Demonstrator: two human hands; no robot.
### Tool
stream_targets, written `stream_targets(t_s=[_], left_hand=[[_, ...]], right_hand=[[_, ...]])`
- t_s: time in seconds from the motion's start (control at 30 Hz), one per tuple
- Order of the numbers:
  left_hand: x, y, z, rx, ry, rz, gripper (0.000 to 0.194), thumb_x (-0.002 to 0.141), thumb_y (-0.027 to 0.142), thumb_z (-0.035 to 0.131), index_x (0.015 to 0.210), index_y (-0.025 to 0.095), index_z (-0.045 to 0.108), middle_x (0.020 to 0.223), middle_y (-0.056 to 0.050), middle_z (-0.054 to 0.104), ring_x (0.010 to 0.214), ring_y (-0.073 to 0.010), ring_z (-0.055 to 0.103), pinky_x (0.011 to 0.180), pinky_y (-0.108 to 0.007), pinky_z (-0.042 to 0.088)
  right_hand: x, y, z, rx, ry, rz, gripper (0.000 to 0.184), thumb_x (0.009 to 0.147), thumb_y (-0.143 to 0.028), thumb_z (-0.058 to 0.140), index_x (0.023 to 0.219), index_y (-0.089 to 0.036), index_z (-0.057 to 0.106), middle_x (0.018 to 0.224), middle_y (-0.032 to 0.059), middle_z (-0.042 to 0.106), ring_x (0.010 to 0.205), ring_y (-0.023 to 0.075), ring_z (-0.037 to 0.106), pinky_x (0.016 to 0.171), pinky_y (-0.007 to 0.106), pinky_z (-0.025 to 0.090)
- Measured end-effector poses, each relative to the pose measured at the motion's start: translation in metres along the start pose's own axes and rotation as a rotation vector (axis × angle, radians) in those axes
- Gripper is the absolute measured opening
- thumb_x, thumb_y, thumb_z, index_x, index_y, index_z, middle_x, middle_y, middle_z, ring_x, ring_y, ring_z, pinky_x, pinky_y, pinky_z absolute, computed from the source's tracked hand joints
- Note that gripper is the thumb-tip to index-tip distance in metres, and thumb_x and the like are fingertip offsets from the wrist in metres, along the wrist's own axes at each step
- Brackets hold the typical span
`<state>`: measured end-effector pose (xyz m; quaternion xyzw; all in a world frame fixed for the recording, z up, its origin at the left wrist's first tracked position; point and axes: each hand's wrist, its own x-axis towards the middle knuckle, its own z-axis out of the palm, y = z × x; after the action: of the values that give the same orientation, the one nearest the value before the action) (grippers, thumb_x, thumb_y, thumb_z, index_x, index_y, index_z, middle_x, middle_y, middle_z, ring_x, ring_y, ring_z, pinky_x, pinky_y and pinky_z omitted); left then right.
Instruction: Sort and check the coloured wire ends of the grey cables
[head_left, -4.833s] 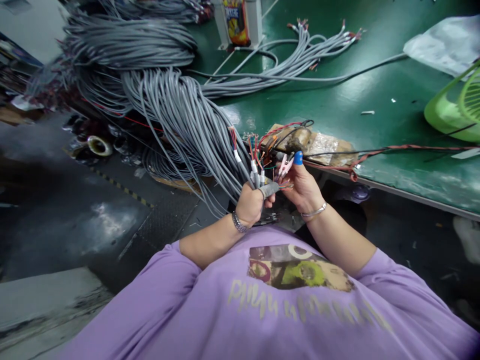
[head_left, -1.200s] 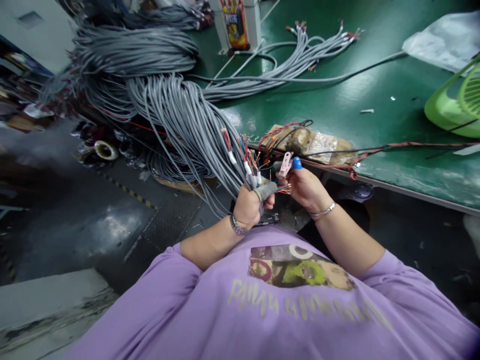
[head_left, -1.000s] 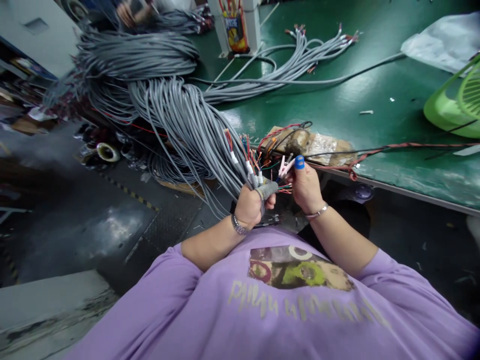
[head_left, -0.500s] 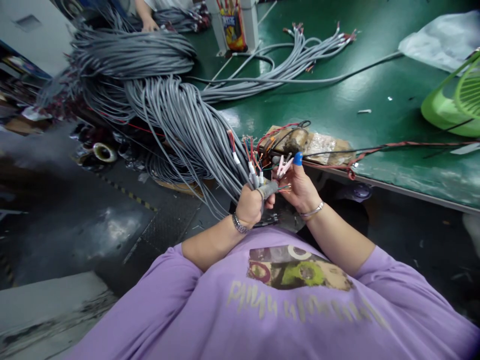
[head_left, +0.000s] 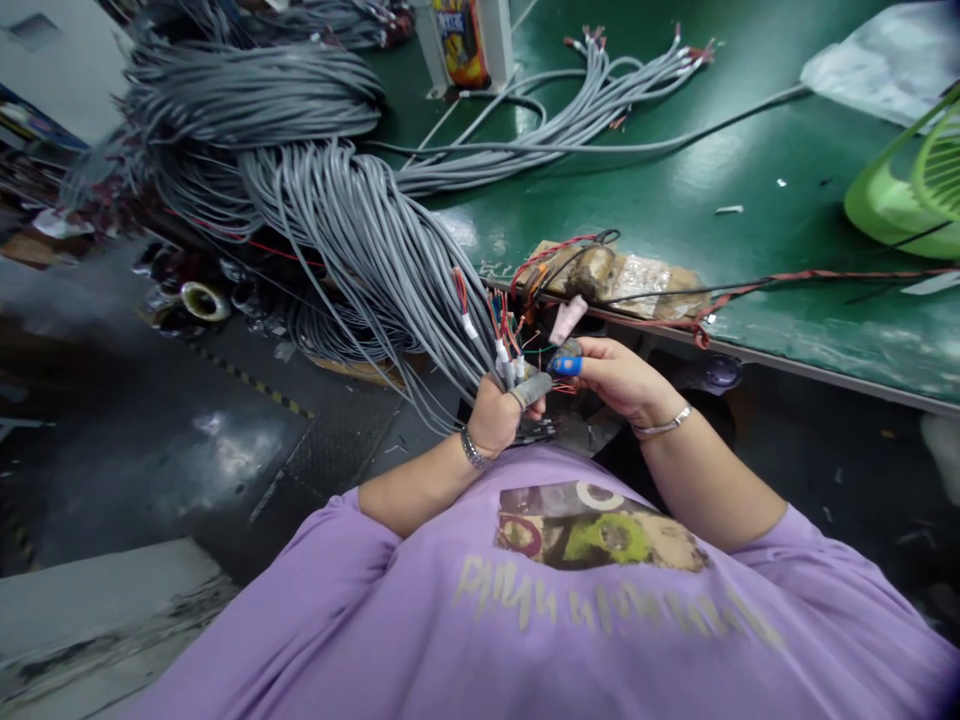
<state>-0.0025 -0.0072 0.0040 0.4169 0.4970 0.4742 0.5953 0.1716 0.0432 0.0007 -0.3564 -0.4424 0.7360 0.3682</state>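
My left hand [head_left: 496,412] is closed around the ends of several grey cables [head_left: 420,270], its thumb in a grey wrap. Out of this grip stand white-banded cable ends with thin coloured wires [head_left: 501,325], red, orange and green among them. My right hand [head_left: 626,380] is just to the right, thumb and forefinger pinched together on thin wires, one of them green. The thumb wears a blue cover and the forefinger a dark one; the wire tips between them are hidden. A pink clip [head_left: 568,320] sits just above the pinch, apart from my fingers.
A taped brown block [head_left: 637,285] with red and black leads lies on the edge of the green bench [head_left: 750,230]. Large grey cable bundles [head_left: 262,100] hang over the left side. A green basket [head_left: 900,205] and a plastic bag [head_left: 885,65] are at the right.
My right hand has left the pink clip, moved slightly right and down, and pinched thin wires. My left hand keeps its hold. Another person's hand at the top left has gone out of view.
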Motion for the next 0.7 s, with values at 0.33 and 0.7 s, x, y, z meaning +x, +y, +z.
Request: stream_targets(t_s=[0.33, 0.7], left_hand=[[0.006, 0.009, -0.004, 0.076, -0.144, -0.132, 0.044, 0.064, 0.051, 0.084, 0.057, 0.014, 0.061, 0.05, -0.001, 0.061, 0.04, -0.0085, 0.053, 0.042, -0.02, 0.043], [0.011, -0.003, -0.006, -0.024, -0.092, -0.101, 0.039, 0.071, 0.05, 0.079, 0.065, 0.014, 0.068, 0.061, -0.006, 0.07, 0.052, -0.0123, 0.064, 0.052, -0.022, 0.05]], right_hand=[[-0.003, 0.0, 0.017, 0.037, -0.011, -0.071, 0.038, 0.07, -0.05, 0.087, 0.081, -0.019, 0.068, 0.064, 0.0005, 0.069, 0.057, 0.0159, 0.064, 0.061, 0.03, 0.052], [-0.007, 0.03, 0.027, 0.122, 0.285, -0.182, 0.039, 0.063, -0.045, 0.092, 0.074, -0.019, 0.064, 0.062, -0.0042, 0.06, 0.053, 0.0083, 0.049, 0.052, 0.024, 0.04]])
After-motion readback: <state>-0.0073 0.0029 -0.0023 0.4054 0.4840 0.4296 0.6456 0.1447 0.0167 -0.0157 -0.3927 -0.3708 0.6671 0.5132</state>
